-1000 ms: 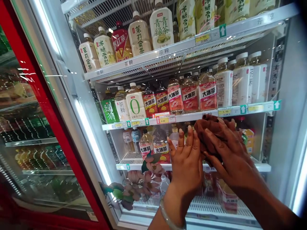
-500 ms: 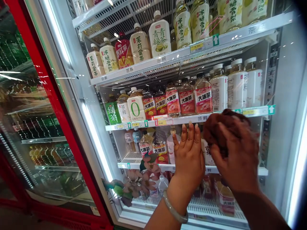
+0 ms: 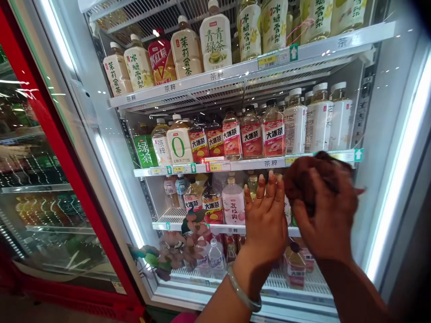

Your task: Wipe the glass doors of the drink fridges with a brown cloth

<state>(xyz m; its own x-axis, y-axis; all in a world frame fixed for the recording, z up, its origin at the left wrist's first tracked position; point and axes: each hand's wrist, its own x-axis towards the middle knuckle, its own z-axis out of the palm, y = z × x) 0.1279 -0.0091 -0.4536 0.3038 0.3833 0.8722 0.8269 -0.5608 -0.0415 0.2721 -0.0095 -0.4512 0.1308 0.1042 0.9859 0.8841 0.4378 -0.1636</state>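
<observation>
My left hand (image 3: 266,211) lies flat with fingers stretched upward, seemingly against the fridge's clear glass door; it holds nothing, and a pale bangle (image 3: 243,294) circles its wrist. To its right, my right hand (image 3: 325,215) grips a bunched dark brown cloth (image 3: 301,179), its fingers spread over it. The cloth is at the height of the middle shelf edge (image 3: 242,165) and hides part of it. Behind the hands, a pink-labelled bottle (image 3: 233,204) and other drinks stand on the shelf below.
Bottled drinks fill several shelves, among them a white bottle marked 0 (image 3: 179,143). A flower-and-leaf decoration (image 3: 182,244) shows at the lower left of the glass. A red door frame (image 3: 72,157) runs along the left, with another lit drinks cooler behind it.
The view has shifted, so the shelves and bottles sit farther left. My right hand and the cloth have moved slightly rightward relative to the shelves; my left hand stays flat.
</observation>
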